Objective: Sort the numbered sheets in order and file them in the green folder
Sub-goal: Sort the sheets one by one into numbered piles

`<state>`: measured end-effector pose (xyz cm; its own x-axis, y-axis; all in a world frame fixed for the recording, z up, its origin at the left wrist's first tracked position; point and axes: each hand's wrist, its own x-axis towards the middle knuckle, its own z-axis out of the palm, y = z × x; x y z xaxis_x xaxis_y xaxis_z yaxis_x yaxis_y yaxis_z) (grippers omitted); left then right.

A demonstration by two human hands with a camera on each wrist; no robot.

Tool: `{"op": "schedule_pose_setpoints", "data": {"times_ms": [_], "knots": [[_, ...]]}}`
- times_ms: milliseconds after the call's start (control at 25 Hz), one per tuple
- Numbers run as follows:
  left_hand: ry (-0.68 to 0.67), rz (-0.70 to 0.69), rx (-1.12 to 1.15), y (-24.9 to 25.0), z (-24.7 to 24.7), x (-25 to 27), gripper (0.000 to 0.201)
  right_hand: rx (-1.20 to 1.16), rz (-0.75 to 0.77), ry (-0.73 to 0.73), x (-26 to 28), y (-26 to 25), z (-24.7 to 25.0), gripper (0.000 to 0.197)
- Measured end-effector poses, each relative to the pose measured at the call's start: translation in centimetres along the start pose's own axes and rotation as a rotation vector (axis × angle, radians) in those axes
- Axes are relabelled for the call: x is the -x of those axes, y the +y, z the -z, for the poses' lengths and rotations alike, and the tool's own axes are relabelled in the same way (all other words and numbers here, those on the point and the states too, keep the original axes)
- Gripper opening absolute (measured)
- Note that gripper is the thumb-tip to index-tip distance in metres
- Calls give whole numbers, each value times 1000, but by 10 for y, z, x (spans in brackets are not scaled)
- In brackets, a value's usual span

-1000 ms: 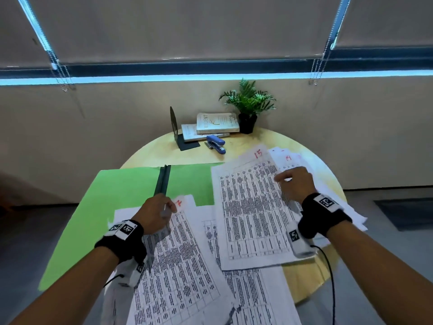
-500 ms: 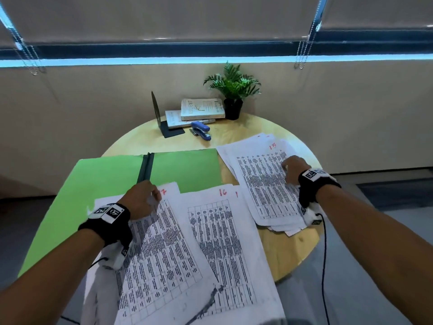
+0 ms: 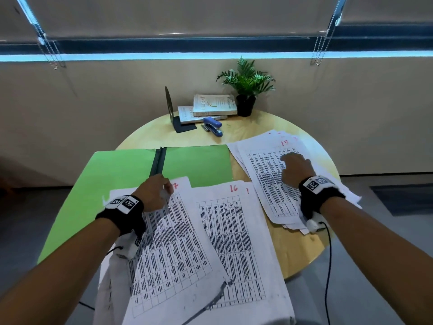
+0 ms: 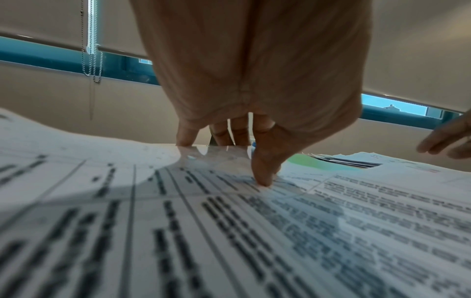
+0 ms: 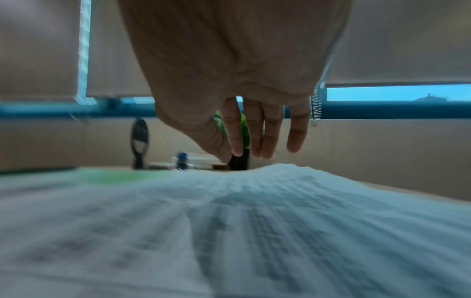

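Observation:
The green folder (image 3: 117, 174) lies open on the left of the table, its dark spine clip (image 3: 158, 160) facing away from me. Sheet 17 (image 3: 168, 254) overlaps the folder's near edge. My left hand (image 3: 164, 188) pinches its top edge, thumb on the print (image 4: 262, 179) and fingers behind the edge. Sheet 16 (image 3: 234, 235) lies bare beside it, over other sheets. On the right, sheet 15 (image 3: 264, 174) tops a loose pile. My right hand (image 3: 290, 163) is over it with straight fingers (image 5: 257, 141); I cannot tell whether they touch.
At the back of the round wooden table (image 3: 300, 249) stand a black bookend (image 3: 172, 111), two stacked books (image 3: 214, 105), a blue stapler (image 3: 213, 129) and a potted plant (image 3: 246, 90). The near sheets hang over the table's front edge.
My right hand has slid sheet 15 off the middle onto the pile at the right, which uncovered sheet 16. The left hand has stayed on sheet 17.

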<state>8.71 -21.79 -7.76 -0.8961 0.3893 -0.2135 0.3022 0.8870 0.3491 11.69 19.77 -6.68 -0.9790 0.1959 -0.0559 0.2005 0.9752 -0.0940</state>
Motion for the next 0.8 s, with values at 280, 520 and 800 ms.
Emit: {"op": "schedule_pose_setpoints", "data": {"times_ms": [280, 520, 800], "knots": [[-2, -13, 15, -3, 0, 0, 28, -251, 253, -247, 28, -86, -17, 79], [-13, -13, 25, -13, -4, -5, 26, -300, 225, -187, 32, -90, -23, 71], [4, -42, 60, -12, -3, -3, 22, -651, 127, -164, 61, -88, -10, 48]]}}
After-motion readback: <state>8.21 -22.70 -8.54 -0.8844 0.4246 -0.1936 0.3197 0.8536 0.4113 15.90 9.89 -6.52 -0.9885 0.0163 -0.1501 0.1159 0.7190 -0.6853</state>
